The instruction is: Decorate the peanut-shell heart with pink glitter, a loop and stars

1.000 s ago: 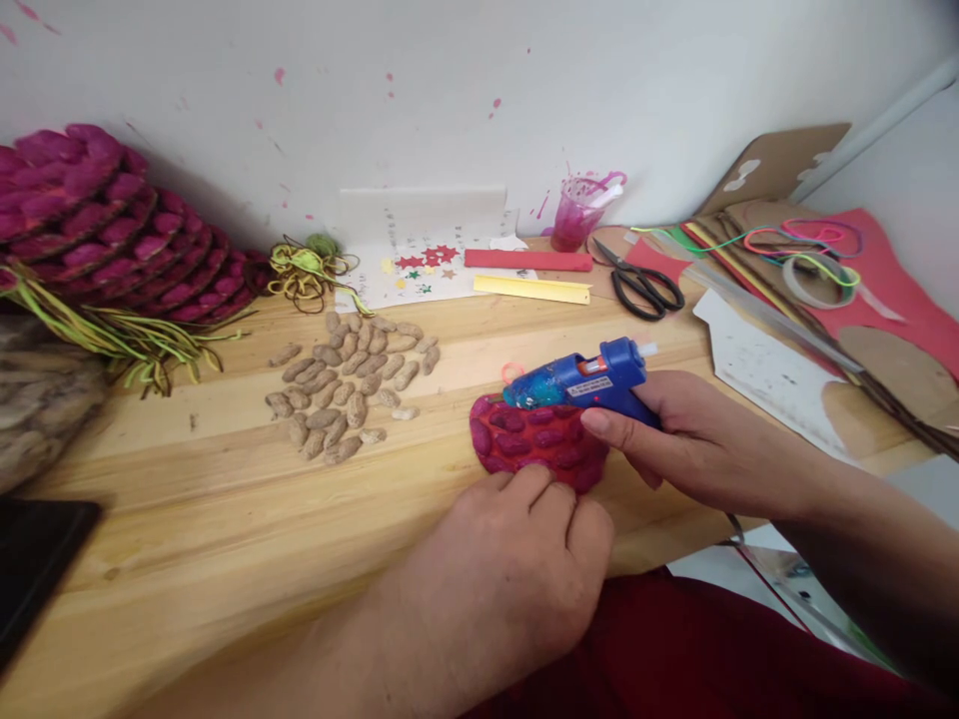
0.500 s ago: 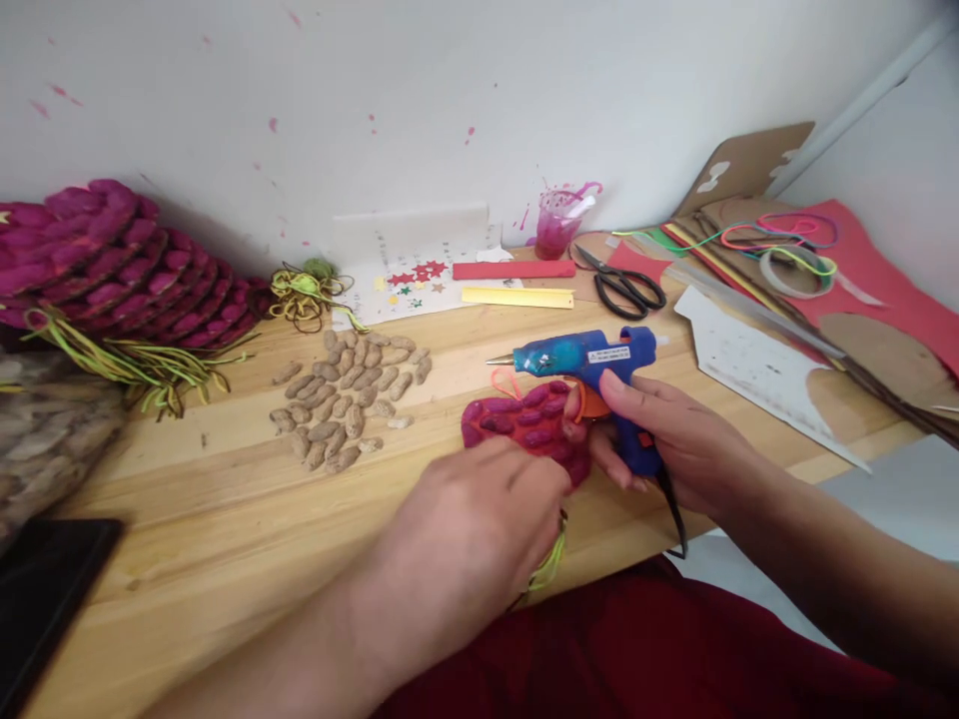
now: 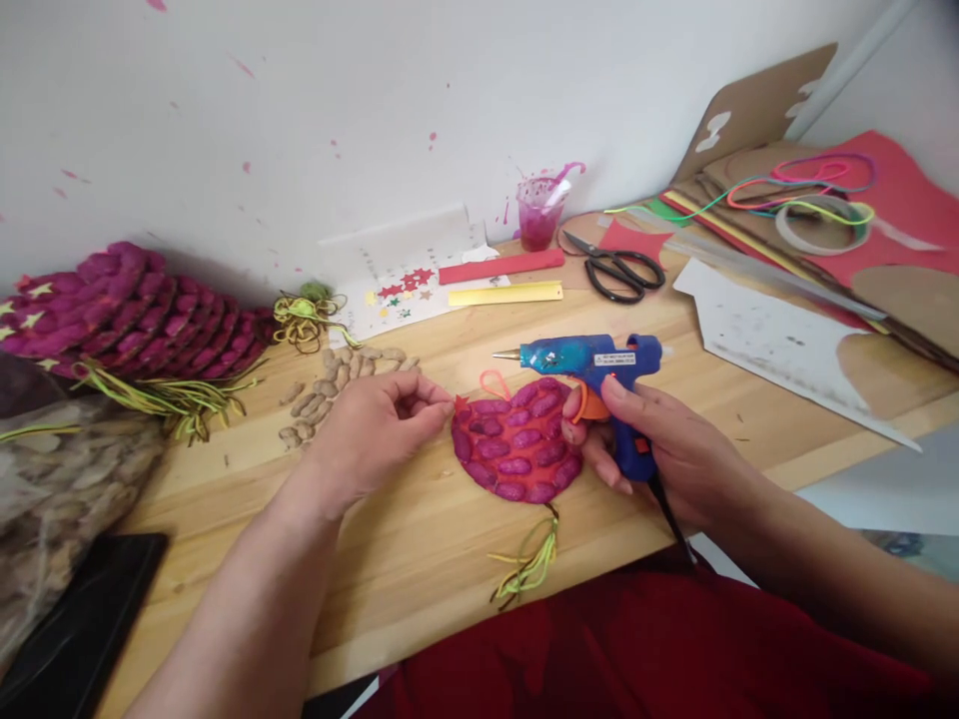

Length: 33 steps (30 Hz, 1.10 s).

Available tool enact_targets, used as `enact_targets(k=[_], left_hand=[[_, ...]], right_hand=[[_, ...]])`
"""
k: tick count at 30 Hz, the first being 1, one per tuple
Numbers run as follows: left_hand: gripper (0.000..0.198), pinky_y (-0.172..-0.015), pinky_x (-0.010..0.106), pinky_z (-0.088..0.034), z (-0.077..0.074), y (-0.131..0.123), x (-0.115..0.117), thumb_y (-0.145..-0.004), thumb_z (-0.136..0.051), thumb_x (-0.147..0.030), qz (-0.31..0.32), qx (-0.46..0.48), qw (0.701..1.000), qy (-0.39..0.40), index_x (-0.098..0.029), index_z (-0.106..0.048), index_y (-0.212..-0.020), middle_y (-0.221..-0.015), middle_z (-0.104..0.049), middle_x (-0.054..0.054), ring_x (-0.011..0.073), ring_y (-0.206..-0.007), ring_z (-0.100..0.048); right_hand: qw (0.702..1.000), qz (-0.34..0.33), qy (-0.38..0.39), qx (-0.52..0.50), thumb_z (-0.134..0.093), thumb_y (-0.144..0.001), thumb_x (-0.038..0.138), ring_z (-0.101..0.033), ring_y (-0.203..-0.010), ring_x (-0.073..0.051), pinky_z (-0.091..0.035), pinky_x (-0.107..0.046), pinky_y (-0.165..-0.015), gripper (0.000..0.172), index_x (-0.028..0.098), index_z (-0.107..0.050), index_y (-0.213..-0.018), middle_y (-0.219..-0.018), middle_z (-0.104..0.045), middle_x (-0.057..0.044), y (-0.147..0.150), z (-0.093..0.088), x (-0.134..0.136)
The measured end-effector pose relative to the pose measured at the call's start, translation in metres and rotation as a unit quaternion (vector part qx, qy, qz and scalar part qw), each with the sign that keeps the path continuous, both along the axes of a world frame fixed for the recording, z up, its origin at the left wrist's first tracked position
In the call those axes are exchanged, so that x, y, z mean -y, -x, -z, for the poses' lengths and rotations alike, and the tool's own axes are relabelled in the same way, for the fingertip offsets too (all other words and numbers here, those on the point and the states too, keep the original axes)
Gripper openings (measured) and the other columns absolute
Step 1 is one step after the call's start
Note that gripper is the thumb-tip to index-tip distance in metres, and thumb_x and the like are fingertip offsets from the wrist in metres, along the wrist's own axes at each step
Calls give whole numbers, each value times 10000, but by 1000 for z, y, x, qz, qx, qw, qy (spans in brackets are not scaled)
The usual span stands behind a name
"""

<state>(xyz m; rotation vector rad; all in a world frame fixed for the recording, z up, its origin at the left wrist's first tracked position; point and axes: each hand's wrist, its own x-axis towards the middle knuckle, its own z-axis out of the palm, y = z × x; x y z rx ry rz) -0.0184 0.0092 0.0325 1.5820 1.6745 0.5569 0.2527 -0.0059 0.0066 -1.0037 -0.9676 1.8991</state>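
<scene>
My right hand [image 3: 651,429] grips a blue hot glue gun [image 3: 554,357], fingers by its orange trigger, the metal nozzle pointing left. Under the gun, flat on the wooden table, lies a heart-like red piece [image 3: 515,464] covered with magenta-painted peanut shells. It has an orange loop [image 3: 493,382] at its top and a green and yellow yarn tassel [image 3: 533,567] at the bottom. My left hand [image 3: 375,439] is closed in a pinch at the piece's upper left edge, with a small red star [image 3: 463,404] at the fingertips.
Unpainted peanuts [image 3: 341,374] lie partly behind my left hand. Farther back are paper with small stars [image 3: 409,290], red [image 3: 501,266] and yellow strips [image 3: 505,295], scissors [image 3: 618,270] and a magenta-stained cup [image 3: 540,215]. A large finished-looking magenta craft [image 3: 142,310] rests at left.
My left hand has moved left and up from over the decorated piece to its upper left edge, uncovering the piece and tassel. The glue gun stays in my right hand. The view has shifted slightly.
</scene>
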Motion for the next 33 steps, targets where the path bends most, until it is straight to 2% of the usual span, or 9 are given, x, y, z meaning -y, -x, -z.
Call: enact_targets(k=[2, 7, 16, 23, 29, 33], left_hand=[[259, -558, 250, -395, 1, -1, -1, -745, -709, -446, -1, -7, 1000, 11, -191, -748, -772, -697, -713, 10, 142, -599, -567], [285, -577, 262, -398, 1, -5, -4, -729, -700, -483, -7, -38, 999, 35, -209, -759, -780, -702, -715, 7, 156, -618, -582], [243, -526, 244, -374, -2, -11, -3, -744, -684, -440, -1, -48, 999, 25, -200, -722, -741, -630, -669, -9, 138, -557, -537], [207, -511, 240, -361, -3, -12, -1, -772, -662, -395, 16, -98, 995, -7, -203, -690, -698, -571, -624, -26, 131, -524, -508], [213, -529, 247, -375, -7, -12, 0, -787, -684, -413, 9, -107, 994, -9, -205, -699, -747, -580, -624, -28, 134, -527, -507], [197, -525, 249, -377, -8, -3, 5, -831, -676, -383, 11, -112, 991, -74, -196, -735, -852, -617, -632, -23, 124, -516, -485]], right_hand=[[1000, 2, 4, -5, -695, -914, 545, -532, -446, -68, -395, -173, -392, 374, 172, -711, -887, -758, -694, -26, -1, 0, 0], [1000, 0, 12, -14, -685, -924, 529, -518, -436, -69, -387, -167, -390, 355, 178, -693, -877, -710, -673, -12, -2, -1, 1], [1000, 3, 11, -15, -691, -913, 529, -509, -442, -67, -385, -185, -386, 357, 179, -682, -844, -782, -678, -21, -1, -2, 1], [1000, 4, 15, -11, -702, -907, 525, -502, -439, -78, -366, -195, -376, 360, 179, -673, -812, -720, -671, -18, 0, -4, 1], [1000, -5, 18, -9, -678, -930, 528, -508, -433, -84, -372, -176, -383, 349, 187, -675, -855, -606, -644, 2, -1, -2, 1], [1000, -9, 12, -6, -654, -942, 545, -484, -407, -87, -361, -177, -379, 366, 191, -677, -852, -527, -603, 16, -1, -1, 1]])
